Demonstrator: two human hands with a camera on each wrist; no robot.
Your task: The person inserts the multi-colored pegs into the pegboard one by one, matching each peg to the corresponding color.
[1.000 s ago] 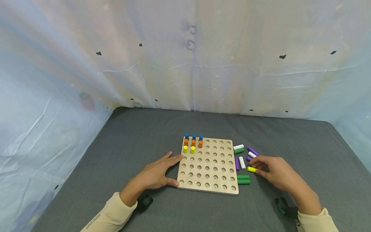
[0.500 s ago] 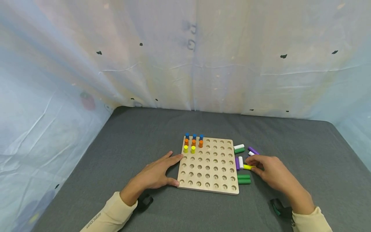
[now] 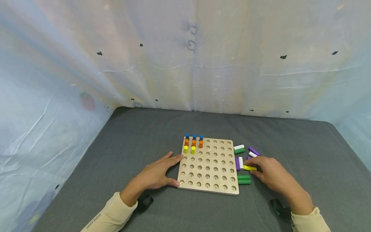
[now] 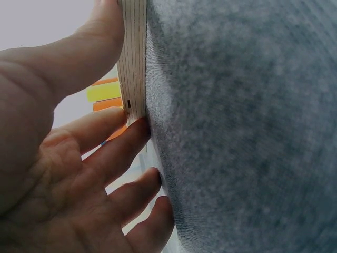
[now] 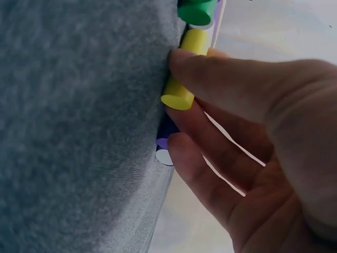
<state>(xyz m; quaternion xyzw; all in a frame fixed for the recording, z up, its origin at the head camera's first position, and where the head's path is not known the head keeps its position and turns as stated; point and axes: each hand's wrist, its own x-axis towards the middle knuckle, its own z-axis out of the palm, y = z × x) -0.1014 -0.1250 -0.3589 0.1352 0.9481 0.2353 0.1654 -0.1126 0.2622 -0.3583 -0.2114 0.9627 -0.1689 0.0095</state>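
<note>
A square wooden pegboard (image 3: pixel 211 167) with rows of round holes lies on the grey cloth. Blue (image 3: pixel 194 136), orange (image 3: pixel 194 143) and yellow pegs (image 3: pixel 193 150) stand upright in its far left corner. My left hand (image 3: pixel 155 172) rests against the board's left edge, thumb and fingers spread; in the left wrist view the fingertips touch the board's side (image 4: pixel 134 58). To the right of the board, my right hand (image 3: pixel 271 170) pinches a lying yellow peg (image 5: pixel 180 95) between thumb and fingers. The peg's left end is at a white peg (image 3: pixel 241 163).
Two green pegs (image 3: pixel 244 181) lie along the board's right edge. A purple peg (image 3: pixel 237 163) lies there too, with a white peg (image 3: pixel 239 147) and a green one (image 3: pixel 239 151) farther back. Another purple peg (image 3: pixel 253 151) lies beyond my right hand.
My right hand has moved left toward the board, and the yellow peg has shifted left with it, up to the white peg. The left hand and the board have stayed put.
</note>
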